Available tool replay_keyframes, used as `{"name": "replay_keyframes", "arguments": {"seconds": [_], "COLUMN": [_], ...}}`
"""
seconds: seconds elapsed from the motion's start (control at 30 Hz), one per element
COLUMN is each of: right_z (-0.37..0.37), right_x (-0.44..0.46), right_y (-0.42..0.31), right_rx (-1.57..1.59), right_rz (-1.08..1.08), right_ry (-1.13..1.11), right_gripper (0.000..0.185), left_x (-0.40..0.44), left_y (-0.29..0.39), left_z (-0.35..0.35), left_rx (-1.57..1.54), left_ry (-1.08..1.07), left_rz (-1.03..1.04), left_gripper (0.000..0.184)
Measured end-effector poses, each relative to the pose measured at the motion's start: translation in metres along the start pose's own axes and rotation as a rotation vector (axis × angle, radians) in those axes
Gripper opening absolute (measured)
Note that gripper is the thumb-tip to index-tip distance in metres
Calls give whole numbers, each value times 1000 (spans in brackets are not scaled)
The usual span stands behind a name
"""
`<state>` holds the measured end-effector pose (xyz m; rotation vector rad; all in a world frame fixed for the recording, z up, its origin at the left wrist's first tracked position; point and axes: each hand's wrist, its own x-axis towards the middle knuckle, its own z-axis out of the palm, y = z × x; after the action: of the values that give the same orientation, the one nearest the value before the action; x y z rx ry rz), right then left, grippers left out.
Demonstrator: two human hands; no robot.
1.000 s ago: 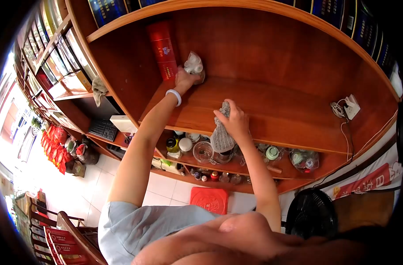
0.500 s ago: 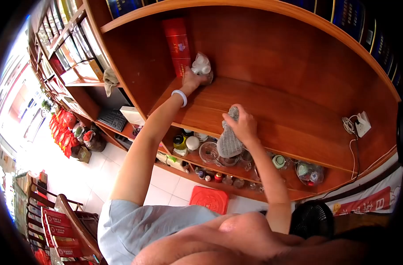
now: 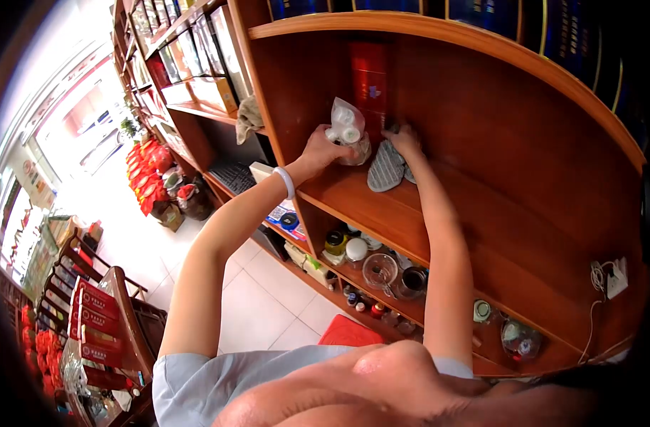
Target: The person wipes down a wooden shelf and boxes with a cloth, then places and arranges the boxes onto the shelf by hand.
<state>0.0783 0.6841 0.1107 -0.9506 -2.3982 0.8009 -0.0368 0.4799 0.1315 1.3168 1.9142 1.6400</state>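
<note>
My left hand (image 3: 326, 152), with a pale bangle at the wrist, is closed round a clear container (image 3: 356, 151) with a plastic bag of white items (image 3: 346, 122) at its top. Whether the container touches the shelf, I cannot tell. My right hand (image 3: 404, 140) grips a grey cloth (image 3: 387, 169) that hangs down over the wooden shelf (image 3: 474, 213), close to the back wall. Just behind both hands a tall red box (image 3: 368, 82) stands upright in the back left part of the compartment.
Glass jars and cups (image 3: 379, 271) crowd the lower shelf. A white socket with a cable (image 3: 613, 277) sits at the right end. Blue books (image 3: 481, 16) line the shelf above. A red stool (image 3: 347, 331) stands on the floor, a wooden chair (image 3: 118, 313) at the left.
My view has turned left. My left hand has shifted the container from the red box's right to its front left. My right hand has carried the cloth from the shelf's front edge back towards the box.
</note>
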Motion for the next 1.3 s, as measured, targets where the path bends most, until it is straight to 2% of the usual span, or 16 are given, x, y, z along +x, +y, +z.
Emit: {"name": "replay_keyframes", "arguments": {"seconds": [0.07,0.1,0.17,0.3,0.4,0.47,0.5,0.67,0.73,0.83,0.93,1.03,1.07,1.13,1.2,1.3], "right_z": [24,34,49,40,24,6,-3,-49,-53,-44,-42,-44,-44,-45,-45,-41], "right_x": [17,22,24,27,28,21,17,-22,-24,-33,-32,-35,-37,-39,-38,-33], "right_y": [-8,-11,-12,-8,2,22,34,61,68,51,52,50,48,43,42,46], "right_rx": [158,161,155,137,137,260,255,349,161,-53,-34,-47,-49,-57,-68,-85], "right_rz": [-54,-53,0,51,6,-37,-85,-97,-77,1,11,25,15,30,42,61], "right_ry": [211,199,549,437,377,326,375,280,208,304,308,278,292,286,280,279], "right_gripper": [75,75,70,69,60,48,44,47,54,58,59,60,60,60,59,58], "left_x": [-5,-8,-13,-1,10,15,20,51,65,73,60,50,55,64,67,53], "left_y": [1,3,5,-19,-25,-21,-22,-28,-42,-42,-23,1,-10,-38,-54,-50], "left_z": [-8,-11,-13,-7,2,12,19,55,67,81,85,89,93,98,99,97], "left_rx": [100,103,29,109,124,259,251,366,357,386,327,120,257,395,512,631], "left_ry": [39,43,-3,-4,43,81,74,187,194,283,263,116,177,242,436,334], "left_rz": [35,23,-1,9,26,-16,-16,-67,-98,-85,51,-87,42,169,293,201], "left_gripper": [75,75,86,87,87,85,85,81,82,79,69,88,74,61,75,87]}}
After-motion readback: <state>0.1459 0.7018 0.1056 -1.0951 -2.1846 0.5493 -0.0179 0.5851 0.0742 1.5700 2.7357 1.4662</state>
